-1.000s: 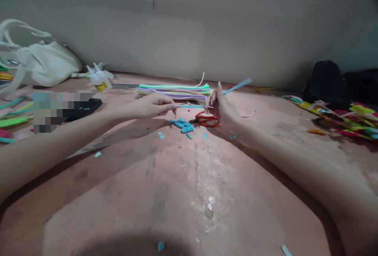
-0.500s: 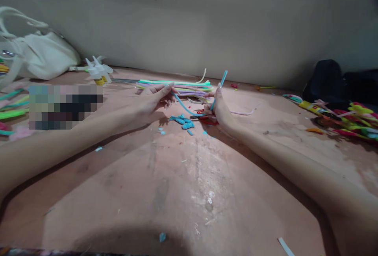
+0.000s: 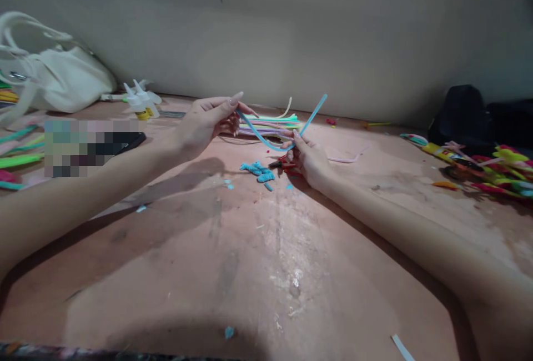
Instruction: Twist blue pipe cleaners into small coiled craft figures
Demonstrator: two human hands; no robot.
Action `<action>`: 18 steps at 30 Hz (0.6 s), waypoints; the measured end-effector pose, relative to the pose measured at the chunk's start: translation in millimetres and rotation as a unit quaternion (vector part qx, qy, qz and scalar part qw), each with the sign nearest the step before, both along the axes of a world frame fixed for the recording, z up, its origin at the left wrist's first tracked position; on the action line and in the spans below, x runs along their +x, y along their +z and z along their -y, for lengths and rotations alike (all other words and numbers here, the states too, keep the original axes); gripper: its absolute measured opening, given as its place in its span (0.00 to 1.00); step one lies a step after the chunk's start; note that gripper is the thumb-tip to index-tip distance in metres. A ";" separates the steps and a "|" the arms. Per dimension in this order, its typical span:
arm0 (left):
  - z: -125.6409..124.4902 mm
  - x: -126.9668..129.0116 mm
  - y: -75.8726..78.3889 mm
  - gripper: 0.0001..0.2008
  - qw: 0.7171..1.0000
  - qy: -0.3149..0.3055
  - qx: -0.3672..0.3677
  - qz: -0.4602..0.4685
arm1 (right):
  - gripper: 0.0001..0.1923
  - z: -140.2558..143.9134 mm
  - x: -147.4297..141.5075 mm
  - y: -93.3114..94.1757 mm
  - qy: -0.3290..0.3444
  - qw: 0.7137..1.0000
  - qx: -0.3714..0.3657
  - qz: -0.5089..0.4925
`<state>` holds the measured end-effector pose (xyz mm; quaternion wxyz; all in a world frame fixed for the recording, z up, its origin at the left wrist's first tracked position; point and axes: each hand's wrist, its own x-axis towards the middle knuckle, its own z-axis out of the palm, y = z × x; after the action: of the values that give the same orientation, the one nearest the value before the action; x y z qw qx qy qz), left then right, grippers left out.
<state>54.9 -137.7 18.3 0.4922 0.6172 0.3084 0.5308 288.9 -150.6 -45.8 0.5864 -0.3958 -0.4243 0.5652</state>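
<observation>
A light blue pipe cleaner (image 3: pixel 262 138) hangs in a shallow curve between my two hands. My left hand (image 3: pixel 214 119) pinches one end between thumb and fingers. Further along, my right hand (image 3: pixel 307 155) grips it, and the other end sticks up to the right beyond the fingers. Beneath them on the table lie twisted blue pipe cleaner pieces (image 3: pixel 259 171). Red-handled pliers or cutters (image 3: pixel 278 164) lie partly hidden behind my right hand. Past my hands is a bundle of pastel pipe cleaners (image 3: pixel 270 126).
Two small glue bottles (image 3: pixel 139 104) stand at the back left near a white bag (image 3: pixel 69 75). A dark phone-like object (image 3: pixel 129 141) lies by my left forearm. Colourful pipe cleaner pieces (image 3: pixel 506 166) and a yellow tube (image 3: pixel 437 151) are at the right, before a dark bag (image 3: pixel 456 114).
My left hand has risen and moved slightly left. My right hand has tilted inward and slid lower along the pipe cleaner, so a longer free end now leans out to the right.
</observation>
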 end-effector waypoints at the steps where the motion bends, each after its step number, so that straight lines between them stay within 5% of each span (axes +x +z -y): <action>1: -0.6 -0.5 1.6 0.17 1.000 0.002 0.001 -0.006 | 0.09 1.0 -1.5 -0.3 0.001 1.000 -0.004 0.001; 7: -4.0 -1.6 1.0 0.21 1.000 -0.025 -0.015 -0.002 | 0.09 8.4 -10.3 -8.8 0.094 0.996 -0.006 -0.003; 11: -1.1 -2.0 -8.0 0.16 0.995 -0.095 -0.017 -0.037 | 0.14 14.9 -16.9 -15.8 0.160 0.987 0.015 0.009; 18: 25.2 6.3 -6.1 0.23 0.972 -0.203 -0.001 -0.119 | 0.10 23.0 -16.8 -11.9 0.123 0.992 -0.015 0.016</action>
<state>61.2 -162.9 12.2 0.5500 0.7252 0.2338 0.3419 272.1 -173.6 -57.6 0.4994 -0.3581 -0.4704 0.6333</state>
